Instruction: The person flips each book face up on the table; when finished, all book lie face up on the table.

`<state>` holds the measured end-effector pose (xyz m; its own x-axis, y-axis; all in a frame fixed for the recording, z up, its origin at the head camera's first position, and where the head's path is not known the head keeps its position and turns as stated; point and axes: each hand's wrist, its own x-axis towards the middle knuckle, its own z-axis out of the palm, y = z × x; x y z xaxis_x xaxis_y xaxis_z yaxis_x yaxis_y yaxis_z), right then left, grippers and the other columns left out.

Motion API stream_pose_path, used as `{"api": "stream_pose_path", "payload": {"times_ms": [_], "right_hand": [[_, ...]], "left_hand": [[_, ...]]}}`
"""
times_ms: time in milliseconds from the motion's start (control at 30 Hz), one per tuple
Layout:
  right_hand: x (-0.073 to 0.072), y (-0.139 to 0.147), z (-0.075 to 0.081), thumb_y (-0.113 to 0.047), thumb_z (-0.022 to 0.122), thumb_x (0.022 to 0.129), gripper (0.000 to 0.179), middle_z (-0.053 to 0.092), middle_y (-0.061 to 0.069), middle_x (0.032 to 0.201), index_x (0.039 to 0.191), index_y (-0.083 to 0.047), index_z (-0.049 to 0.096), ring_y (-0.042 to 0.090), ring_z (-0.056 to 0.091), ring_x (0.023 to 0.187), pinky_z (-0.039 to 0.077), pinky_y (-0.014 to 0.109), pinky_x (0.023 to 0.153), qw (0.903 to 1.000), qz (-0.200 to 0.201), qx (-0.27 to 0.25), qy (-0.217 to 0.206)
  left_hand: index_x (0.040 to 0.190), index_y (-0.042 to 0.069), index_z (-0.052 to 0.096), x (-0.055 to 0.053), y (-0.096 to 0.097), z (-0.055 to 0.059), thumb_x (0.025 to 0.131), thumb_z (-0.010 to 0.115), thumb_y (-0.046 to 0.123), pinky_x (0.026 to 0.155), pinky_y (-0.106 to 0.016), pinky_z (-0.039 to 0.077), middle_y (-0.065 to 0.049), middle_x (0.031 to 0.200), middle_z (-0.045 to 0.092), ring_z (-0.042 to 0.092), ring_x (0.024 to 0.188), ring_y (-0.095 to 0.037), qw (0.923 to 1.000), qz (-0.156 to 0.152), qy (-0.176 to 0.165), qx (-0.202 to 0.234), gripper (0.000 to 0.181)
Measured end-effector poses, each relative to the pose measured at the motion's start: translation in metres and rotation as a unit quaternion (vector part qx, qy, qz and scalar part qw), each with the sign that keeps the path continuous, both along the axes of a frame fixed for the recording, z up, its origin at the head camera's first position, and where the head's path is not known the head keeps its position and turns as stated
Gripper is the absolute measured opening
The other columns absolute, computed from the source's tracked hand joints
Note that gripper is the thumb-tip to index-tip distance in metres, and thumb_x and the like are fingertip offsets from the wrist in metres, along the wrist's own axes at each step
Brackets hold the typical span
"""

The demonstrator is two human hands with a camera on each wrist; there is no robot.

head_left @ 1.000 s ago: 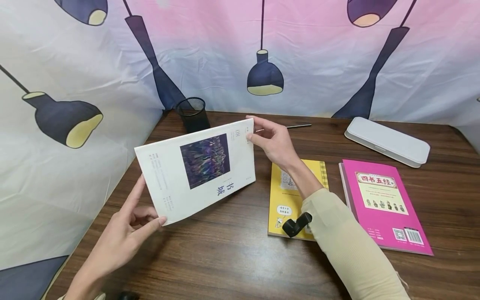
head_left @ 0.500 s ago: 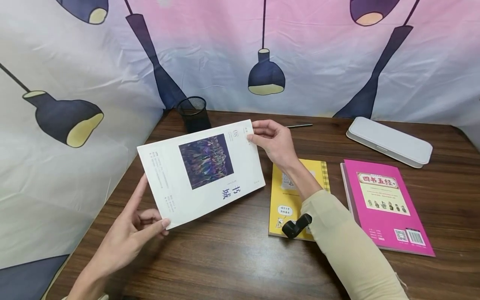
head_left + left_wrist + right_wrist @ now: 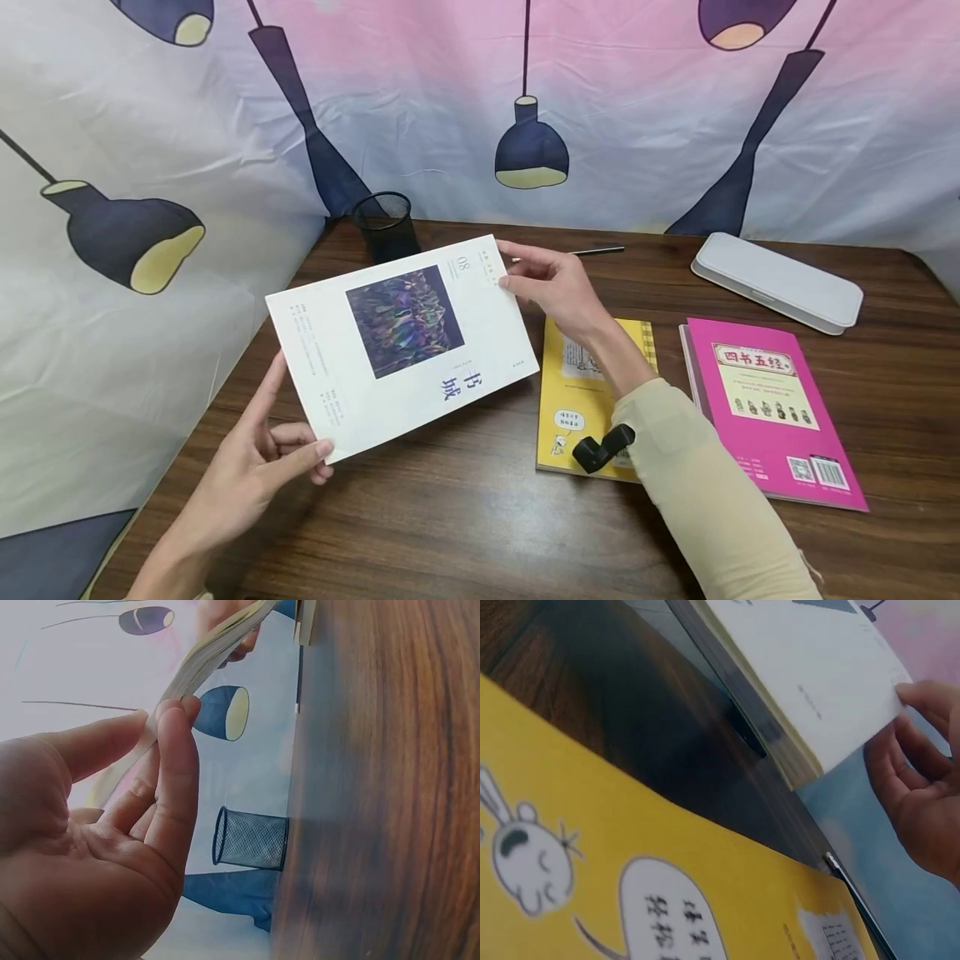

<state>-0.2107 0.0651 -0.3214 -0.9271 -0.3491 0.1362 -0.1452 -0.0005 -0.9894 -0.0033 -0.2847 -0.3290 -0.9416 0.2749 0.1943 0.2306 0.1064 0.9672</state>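
A white paperback book [image 3: 405,408] with a dark square picture on its cover is held tilted above the table between both hands. My left hand [image 3: 251,467] pinches its lower left corner, thumb on the cover and fingers behind. At the upper right edge my right hand [image 3: 558,287] grips it the same way, thumb on the front. The left wrist view shows the book's page edges [image 3: 206,664] between thumb and fingers. In the right wrist view the book's spine-side thickness hangs over the table, near the yellow book [image 3: 630,802].
On the brown wooden table [image 3: 465,517] a pink book [image 3: 750,450] lies at the right, beside the yellow one under my right forearm. A white case [image 3: 776,283] rests behind them. At the back stand a black mesh pen holder [image 3: 393,237] and a thin pen-like stick [image 3: 600,250].
The white book has tipped back so its cover faces upward more, its lower right corner swinging out to the right. Both hands keep their hold; the other books stay put.
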Motion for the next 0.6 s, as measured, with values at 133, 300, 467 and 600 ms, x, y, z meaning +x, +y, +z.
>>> {"api": "stream_pose_path", "payload": {"times_ms": [133,300,467,600], "right_hand": [[0.000,0.007,0.000,-0.003,0.072,0.096,0.065,0.073,0.012,0.107,0.154,-0.027,0.057,0.021,0.071,0.089,0.062,0.033,0.075,0.9981,0.051,0.022,-0.025],[0.001,0.015,0.001,-0.001,0.070,0.096,0.075,0.073,0.018,0.111,0.160,-0.033,0.048,0.027,0.074,0.091,0.063,0.039,0.072,0.9931,0.102,0.044,-0.039],[0.002,0.022,0.000,0.000,0.068,0.097,0.075,0.074,0.018,0.110,0.162,-0.029,0.044,0.026,0.075,0.089,0.064,0.040,0.073,0.9901,0.122,0.061,-0.031],[0.002,0.026,-0.003,0.001,0.067,0.099,0.073,0.076,0.018,0.112,0.163,-0.023,0.043,0.024,0.076,0.089,0.064,0.040,0.075,0.9889,0.125,0.076,-0.027]], "left_hand": [[0.171,0.030,-0.006,0.001,-0.002,-0.001,0.094,0.056,-0.024,0.064,-0.036,0.062,-0.014,0.089,0.079,0.074,0.069,-0.021,0.9999,0.003,-0.012,0.006,0.113],[0.171,0.029,-0.007,0.001,-0.002,-0.003,0.095,0.058,-0.022,0.065,-0.037,0.063,-0.013,0.090,0.080,0.074,0.069,-0.021,0.9994,0.012,-0.033,0.003,0.112],[0.171,0.030,-0.006,0.000,0.000,-0.005,0.097,0.061,-0.015,0.067,-0.036,0.063,-0.014,0.091,0.080,0.074,0.070,-0.023,0.9977,0.017,-0.062,-0.020,0.110],[0.171,0.026,-0.007,-0.002,0.002,-0.006,0.098,0.063,-0.012,0.067,-0.037,0.063,-0.014,0.092,0.080,0.075,0.070,-0.024,0.9964,0.014,-0.074,-0.039,0.108]]}}
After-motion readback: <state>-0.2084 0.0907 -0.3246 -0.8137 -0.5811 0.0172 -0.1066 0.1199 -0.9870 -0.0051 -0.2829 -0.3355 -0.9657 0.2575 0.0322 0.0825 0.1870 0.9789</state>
